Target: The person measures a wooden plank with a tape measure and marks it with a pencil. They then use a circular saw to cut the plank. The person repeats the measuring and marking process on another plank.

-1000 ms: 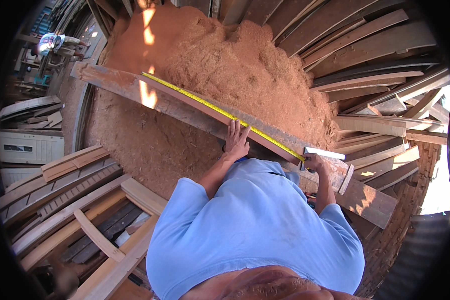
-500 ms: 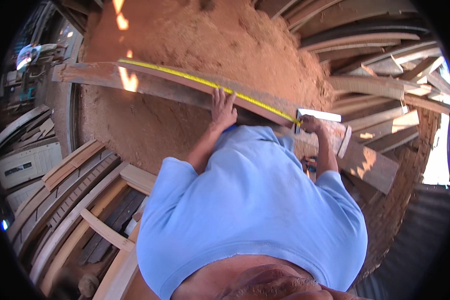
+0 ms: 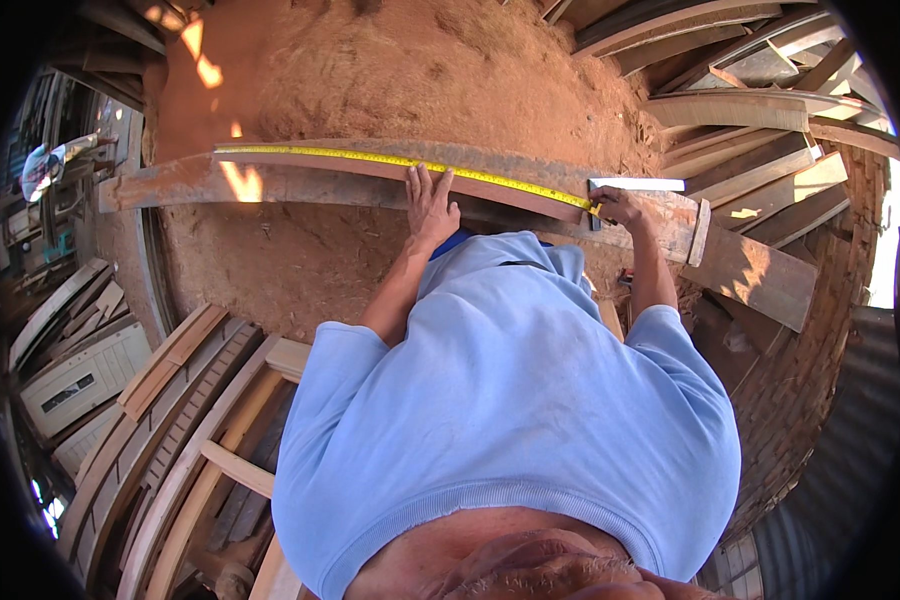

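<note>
Left hand (image 3: 430,203) lay flat, fingers spread, pinning yellow tape measure (image 3: 400,162) along long plank (image 3: 320,185). Right hand (image 3: 620,207) closed on tape end beside metal square (image 3: 635,185). Judgement: keep tape taut, flush to plank edge. No containers visible; sawdust heap (image 3: 420,70) behind.

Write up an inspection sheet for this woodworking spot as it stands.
Surface: long rough wooden plank, lying across a mound of reddish sawdust.
Job's things: yellow tape measure stretched along the plank; metal square at its right end.
Clutter: stacked wooden boards to the right; wooden frames lower left.
Hands: left hand pressed flat on the plank at the tape; right hand at the tape's end by the square, grip unclear.
Cables: nothing seen.
Surroundings: sunlit patches; corrugated metal sheet at right.
</note>
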The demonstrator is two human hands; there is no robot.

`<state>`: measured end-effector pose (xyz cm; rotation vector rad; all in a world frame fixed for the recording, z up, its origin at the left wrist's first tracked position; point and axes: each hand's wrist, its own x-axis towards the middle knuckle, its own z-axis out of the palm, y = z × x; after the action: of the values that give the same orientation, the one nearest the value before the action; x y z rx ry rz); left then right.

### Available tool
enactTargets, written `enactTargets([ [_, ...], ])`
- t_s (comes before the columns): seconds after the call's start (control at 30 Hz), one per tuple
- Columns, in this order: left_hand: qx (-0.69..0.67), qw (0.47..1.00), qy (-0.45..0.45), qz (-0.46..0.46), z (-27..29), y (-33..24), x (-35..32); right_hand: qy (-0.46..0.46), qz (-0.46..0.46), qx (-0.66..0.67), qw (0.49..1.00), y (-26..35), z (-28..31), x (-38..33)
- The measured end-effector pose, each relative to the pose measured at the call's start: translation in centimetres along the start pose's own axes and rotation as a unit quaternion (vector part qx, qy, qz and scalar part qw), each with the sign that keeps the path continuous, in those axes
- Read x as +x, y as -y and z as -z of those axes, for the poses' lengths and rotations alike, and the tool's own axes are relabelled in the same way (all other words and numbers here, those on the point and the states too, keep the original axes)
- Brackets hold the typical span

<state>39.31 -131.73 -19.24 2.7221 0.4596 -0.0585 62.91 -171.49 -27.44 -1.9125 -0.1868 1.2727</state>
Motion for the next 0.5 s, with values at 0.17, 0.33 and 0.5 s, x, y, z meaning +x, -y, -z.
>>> enactTargets([
  [0.17,0.013,1.000,0.014,0.010,0.2,-0.2,0.0,-0.102,0.027,-0.062,0.992,1.8,-1.8,-0.6],
  [0.33,0.015,0.999,0.028,0.008,0.2,-0.2,0.0,-0.353,0.118,-0.084,0.924,5.1,-3.2,-2.4],
  [0.5,0.009,1.000,0.022,0.003,0.0,-0.3,0.0,-0.358,0.157,-0.120,0.913,11.2,-6.5,-7.3],
])
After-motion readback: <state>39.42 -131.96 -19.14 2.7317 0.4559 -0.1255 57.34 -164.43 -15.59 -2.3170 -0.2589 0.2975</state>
